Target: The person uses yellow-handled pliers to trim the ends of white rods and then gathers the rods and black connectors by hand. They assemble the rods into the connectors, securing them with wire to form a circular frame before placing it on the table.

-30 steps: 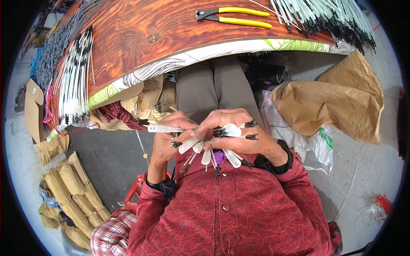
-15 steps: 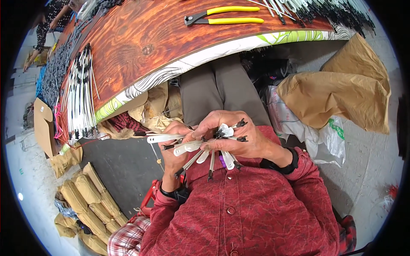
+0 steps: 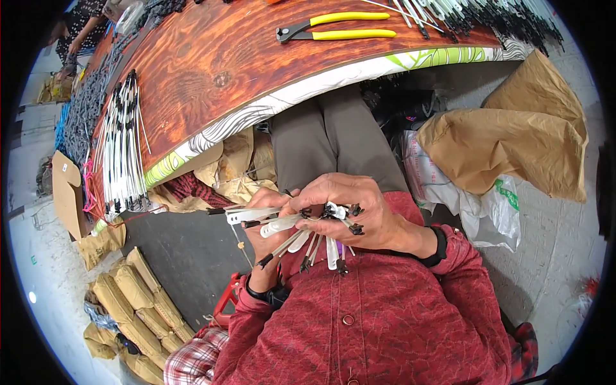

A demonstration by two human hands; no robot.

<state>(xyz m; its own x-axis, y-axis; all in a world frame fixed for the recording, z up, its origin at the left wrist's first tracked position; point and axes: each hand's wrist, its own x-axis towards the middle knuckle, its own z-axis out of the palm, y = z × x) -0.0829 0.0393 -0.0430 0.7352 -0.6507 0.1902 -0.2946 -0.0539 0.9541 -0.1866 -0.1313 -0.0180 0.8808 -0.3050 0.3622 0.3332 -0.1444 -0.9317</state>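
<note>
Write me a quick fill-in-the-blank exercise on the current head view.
1. The handles of the end-cutting nippers on the wooden tabletop are ____ in colour.
2. The left hand and right hand hold white strips whose tips are ____ in colour.
3. The person's buttoned shirt is mainly ____ in colour.

Missing words: yellow; black; red.

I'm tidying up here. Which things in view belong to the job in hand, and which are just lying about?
Likely belong: white-and-black sticks in the left hand and right hand; similar bundle on the table; perhaps the pliers, untouched.

Probably lying about: brown sack at right; plastic bag; cardboard box at left.
</note>
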